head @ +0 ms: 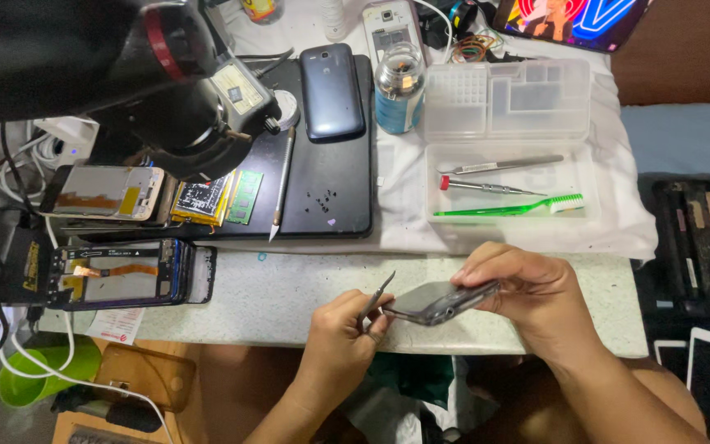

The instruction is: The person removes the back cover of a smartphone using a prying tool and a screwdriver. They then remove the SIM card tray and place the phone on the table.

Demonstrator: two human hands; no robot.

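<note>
My right hand [527, 288] holds the phone [440, 301] tight above the desk [289, 288] edge, my left hand [340, 333] pinches the tweezers [375, 298] at its end, so I should poke softly and slowly.

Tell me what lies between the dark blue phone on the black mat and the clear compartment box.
In the head view, a small clear bottle with blue liquid stands between the dark blue phone and the clear compartment box.

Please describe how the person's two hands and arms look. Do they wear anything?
Both the left hand and the right hand are bare: no gloves, rings or watch show. Both forearms are uncovered too, with no sleeve in view.
</note>
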